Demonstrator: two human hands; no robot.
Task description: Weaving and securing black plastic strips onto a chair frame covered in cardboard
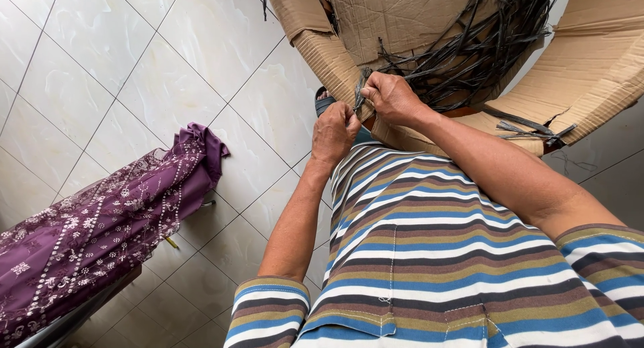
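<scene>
Black strap strips (463, 49) piled loose in a brown cardboard box (590, 66), trailing down toward the body over its near flap. Pinched at their near ends — right hand (392, 98) clamped on a small bunch at the flap edge, left hand (333, 132) just below and beside it, fingers closed on the same strand ends. Long axis running away from the chest, up into the box. Both hands nearly touching, right one nearer the pile. Open tiled floor (134, 73) to the left; purple embroidered cloth (100, 227) draped well apart, low left.
</scene>
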